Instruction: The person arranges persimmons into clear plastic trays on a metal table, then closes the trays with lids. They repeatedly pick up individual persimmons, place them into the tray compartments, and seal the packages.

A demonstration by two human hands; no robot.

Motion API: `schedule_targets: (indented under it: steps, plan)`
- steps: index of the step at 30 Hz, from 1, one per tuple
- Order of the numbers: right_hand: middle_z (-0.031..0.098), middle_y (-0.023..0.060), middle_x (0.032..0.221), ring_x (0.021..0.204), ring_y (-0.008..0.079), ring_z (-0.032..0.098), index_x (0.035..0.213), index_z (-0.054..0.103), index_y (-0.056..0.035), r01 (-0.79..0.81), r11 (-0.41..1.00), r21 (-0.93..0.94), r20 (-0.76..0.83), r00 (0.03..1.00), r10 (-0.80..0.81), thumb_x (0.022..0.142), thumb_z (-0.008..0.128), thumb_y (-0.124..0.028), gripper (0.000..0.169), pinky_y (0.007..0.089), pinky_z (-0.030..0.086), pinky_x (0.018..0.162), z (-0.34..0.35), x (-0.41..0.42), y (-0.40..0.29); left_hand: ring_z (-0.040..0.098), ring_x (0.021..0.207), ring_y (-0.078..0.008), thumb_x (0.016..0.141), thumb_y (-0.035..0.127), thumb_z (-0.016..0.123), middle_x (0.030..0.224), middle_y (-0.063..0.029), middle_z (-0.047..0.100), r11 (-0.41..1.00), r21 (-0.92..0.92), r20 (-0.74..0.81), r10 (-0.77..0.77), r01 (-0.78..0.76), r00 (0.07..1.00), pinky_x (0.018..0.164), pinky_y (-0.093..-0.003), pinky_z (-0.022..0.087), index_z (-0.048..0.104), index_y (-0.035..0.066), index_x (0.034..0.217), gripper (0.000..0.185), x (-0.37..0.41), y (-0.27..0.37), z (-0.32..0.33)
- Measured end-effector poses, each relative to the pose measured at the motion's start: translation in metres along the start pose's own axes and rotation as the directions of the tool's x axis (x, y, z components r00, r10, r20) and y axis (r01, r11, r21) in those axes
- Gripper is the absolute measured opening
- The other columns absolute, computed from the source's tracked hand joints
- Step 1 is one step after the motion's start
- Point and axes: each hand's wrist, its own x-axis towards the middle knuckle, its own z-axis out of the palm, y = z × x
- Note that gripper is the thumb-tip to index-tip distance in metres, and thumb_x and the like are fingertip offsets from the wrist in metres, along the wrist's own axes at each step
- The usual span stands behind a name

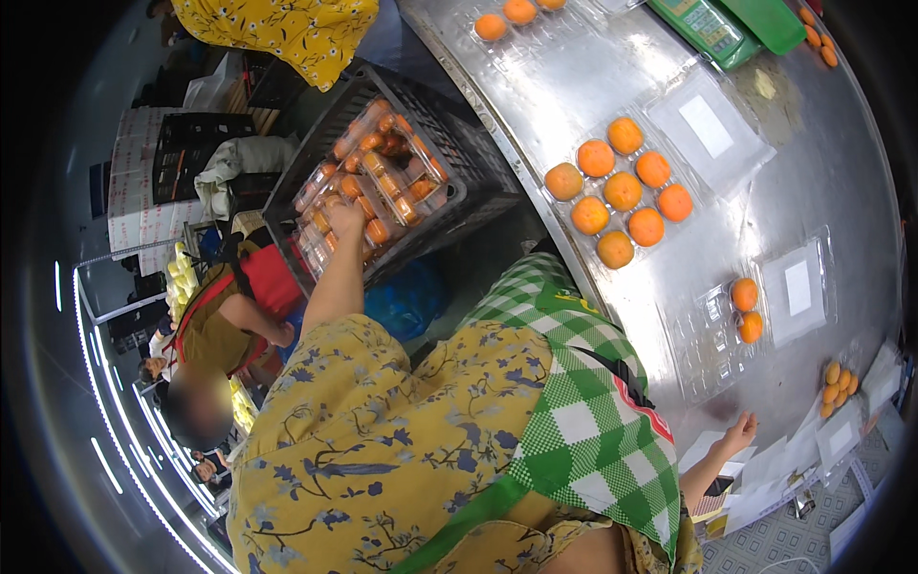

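Note:
My left hand [344,215] reaches into a black plastic crate [459,154] and rests on clear plastic packs [387,179] of orange-red fruit; whether its fingers grip one is unclear. Over the near right part of the metal table [789,194], my right hand [739,434] is raised with loosely bent fingers and nothing visible in it. An open clear clamshell tray [649,188] holds rows of round orange fruit [622,191]. Another open tray [706,337], closer to my right hand, has two such fruits [746,294] beside its lid. The lids bear white labels.
A green weighing scale [706,29] stands at the table's far side. More fruit trays [531,32] lie on the table. Blue plastic bags [405,298] sit beside the crate. A person in a red apron [229,308] is close on the left; yellow floral cloth [287,32] shows beyond the crate.

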Motion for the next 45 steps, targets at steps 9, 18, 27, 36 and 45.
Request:
schedule_targets:
  steps: [9, 18, 27, 36, 45]
  plan:
    - [0.058, 0.0095, 0.110, 0.099, 0.0173, 0.054, 0.121, 0.053, 0.0037, -0.022, 0.999, 0.024, 0.097, 0.995, 0.020, 0.087, 0.064, -0.018, 0.042, 0.0295, 0.042, 0.088, 0.015, -0.011, -0.015, 0.063, 0.096, -0.0398, 0.081, 0.032, 0.064, 0.100, -0.0266, 0.064, 0.991, 0.070, 0.100, 0.106, -0.114, 0.989, 0.087, -0.0447, 0.049, 0.064, -0.003, 0.096, 0.038, 0.026, -0.021, 0.004]
    - [0.064, 0.0073, 0.098, 0.081, 0.0130, 0.060, 0.116, 0.058, -0.0013, 0.003, 0.985, -0.174, 0.071, 0.997, 0.009, 0.086, 0.066, -0.021, 0.037, 0.0266, 0.050, 0.069, 0.033, -0.025, 0.005, 0.064, 0.084, -0.0357, 0.086, 0.025, 0.052, 0.094, -0.0154, 0.067, 0.560, 0.399, -0.030, 0.800, -0.726, 0.600, 0.076, -0.0434, 0.051, 0.069, 0.004, 0.093, 0.028, 0.043, -0.014, -0.071]
    - [0.063, 0.0016, 0.077, 0.060, 0.0075, 0.056, 0.106, 0.061, -0.0055, -0.317, 0.929, 0.190, 0.252, 0.930, 0.266, 0.087, 0.059, -0.021, 0.025, 0.0208, 0.042, 0.051, 0.069, -0.080, -0.116, 0.041, 0.059, -0.0041, 0.089, 0.018, 0.062, 0.064, 0.0042, 0.048, 0.690, -0.351, -0.099, 0.645, -0.632, 0.758, 0.052, -0.0201, 0.036, 0.056, 0.004, 0.078, 0.019, -0.070, 0.095, -0.249]
    - [0.058, 0.0006, 0.066, 0.053, 0.0077, 0.053, 0.087, 0.061, -0.0028, -0.008, 0.995, 0.104, 0.161, 0.987, -0.009, 0.082, 0.065, -0.010, 0.010, 0.0216, 0.042, 0.049, 0.102, -0.071, -0.082, 0.036, 0.056, -0.0008, 0.093, 0.011, 0.057, 0.067, 0.0075, 0.044, 0.201, -0.658, -0.110, 0.927, -0.726, 0.357, 0.050, -0.0170, 0.027, 0.055, 0.002, 0.093, 0.009, -0.229, 0.235, -0.300]
    - [0.057, -0.0023, 0.067, 0.059, 0.0061, 0.050, 0.084, 0.062, -0.0038, 0.047, 0.996, -0.080, 0.001, 0.999, -0.047, 0.082, 0.066, -0.015, 0.012, 0.0228, 0.041, 0.052, 0.010, -0.055, 0.009, 0.054, 0.055, -0.0057, 0.086, 0.007, 0.059, 0.064, 0.0015, 0.054, 0.000, -0.936, 0.058, 0.986, -0.352, -0.156, 0.048, -0.0204, 0.041, 0.052, 0.002, 0.083, 0.009, -0.403, 0.352, -0.217]
